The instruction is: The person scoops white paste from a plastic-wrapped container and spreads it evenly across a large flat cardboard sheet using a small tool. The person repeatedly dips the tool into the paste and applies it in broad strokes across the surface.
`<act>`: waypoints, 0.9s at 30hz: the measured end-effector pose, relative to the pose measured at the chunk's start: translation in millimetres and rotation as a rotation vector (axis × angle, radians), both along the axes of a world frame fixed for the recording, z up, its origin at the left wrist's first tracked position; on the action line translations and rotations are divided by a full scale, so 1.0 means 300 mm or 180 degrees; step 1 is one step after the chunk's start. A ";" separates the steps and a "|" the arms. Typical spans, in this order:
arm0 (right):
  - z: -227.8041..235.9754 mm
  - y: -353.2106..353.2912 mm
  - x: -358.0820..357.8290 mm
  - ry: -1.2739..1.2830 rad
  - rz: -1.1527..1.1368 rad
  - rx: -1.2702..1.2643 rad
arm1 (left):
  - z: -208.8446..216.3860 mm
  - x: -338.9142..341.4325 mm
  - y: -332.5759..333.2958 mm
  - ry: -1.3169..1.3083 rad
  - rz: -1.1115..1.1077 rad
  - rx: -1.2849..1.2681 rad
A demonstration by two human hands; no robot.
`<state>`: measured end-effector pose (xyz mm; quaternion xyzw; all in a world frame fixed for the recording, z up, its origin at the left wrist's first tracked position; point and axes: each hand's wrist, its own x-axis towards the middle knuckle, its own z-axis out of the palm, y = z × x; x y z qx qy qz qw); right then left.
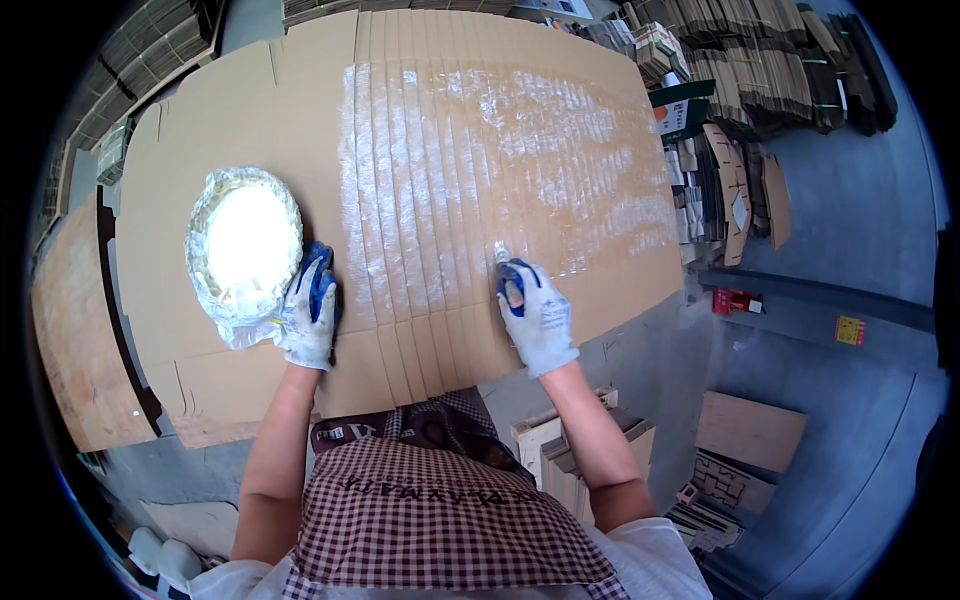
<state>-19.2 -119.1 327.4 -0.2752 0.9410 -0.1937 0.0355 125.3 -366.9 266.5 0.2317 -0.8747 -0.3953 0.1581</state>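
In a white knit glove with blue coating, my left hand (pixel 312 305) rests on the cardboard against the right rim of a round basin (pixel 201 285). Its fingers are stretched out and hold nothing visible. The basin, lined with crumpled film, contains bright white liquid. My right hand (pixel 538 315), gloved alike, is closed around what looks like a small brush (pixel 501 249); only its whitish tip shows clearly. Under both hands lies large brown cardboard (pixel 290 120), with several narrow strips (pixel 400 230) side by side in the middle. Glossy, wet-looking streaks cover the strips and the area to their right.
Bundled flat cardboard (pixel 750 70) is stacked at the far right, with more stacks (pixel 150 50) at the far left. A wooden board (pixel 85 330) stands left of the work surface. Wooden pieces (pixel 570 450) stand by my right forearm. Beyond is grey floor (pixel 820 220).
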 end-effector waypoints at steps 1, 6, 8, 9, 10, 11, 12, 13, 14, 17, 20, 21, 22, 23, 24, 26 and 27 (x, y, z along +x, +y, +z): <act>-0.019 0.015 -0.017 -0.0005 -0.0068 0.0091 | -0.007 0.000 -0.003 0.0017 0.0010 0.0019; 0.030 0.041 -0.105 -0.0331 -0.1056 -0.0053 | -0.014 0.000 -0.005 0.0130 0.0004 0.0190; 0.036 0.026 -0.045 -0.0551 -0.1276 -0.0657 | -0.012 -0.002 -0.004 0.0180 -0.0012 0.0227; 0.011 0.019 0.004 -0.0723 -0.1295 -0.1119 | -0.002 -0.005 -0.003 0.0136 -0.0015 0.0241; -0.018 0.017 0.048 -0.0854 -0.1316 -0.1434 | 0.002 -0.009 -0.003 0.0117 -0.0025 0.0243; -0.041 0.021 0.065 -0.0841 -0.1254 -0.1506 | 0.005 -0.011 -0.003 0.0095 -0.0033 0.0241; -0.064 0.025 0.082 -0.0829 -0.1190 -0.1577 | 0.004 -0.012 -0.002 0.0089 -0.0042 0.0225; -0.071 0.030 0.082 -0.0649 -0.1109 -0.1478 | 0.006 -0.009 -0.002 0.0062 -0.0029 0.0206; -0.069 0.040 0.072 -0.0474 -0.1166 -0.1335 | 0.006 -0.010 -0.002 0.0040 -0.0018 0.0187; -0.038 0.074 0.009 -0.0099 -0.1486 -0.1040 | 0.007 -0.011 0.003 0.0014 0.0015 0.0188; -0.018 0.064 0.016 -0.0271 -0.1595 -0.1249 | 0.002 -0.011 -0.001 0.0057 -0.0025 0.0163; -0.008 0.030 0.058 -0.0349 -0.1432 -0.1305 | 0.007 -0.013 -0.001 0.0028 -0.0024 0.0079; -0.004 -0.011 0.107 -0.0455 -0.1132 -0.1291 | 0.012 -0.011 0.000 -0.0012 -0.0042 0.0005; -0.007 -0.045 0.148 -0.0529 -0.0844 -0.1239 | 0.002 -0.007 -0.003 0.0008 -0.0030 0.0041; -0.021 -0.060 0.174 -0.0593 -0.0642 -0.1153 | -0.017 -0.001 -0.004 0.0027 -0.0016 0.0077; -0.058 -0.042 0.166 -0.0519 -0.0639 -0.1084 | -0.009 -0.006 -0.004 0.0033 -0.0022 0.0121; -0.062 0.000 0.115 -0.0528 -0.0822 -0.1143 | -0.003 -0.007 -0.006 0.0033 -0.0023 0.0130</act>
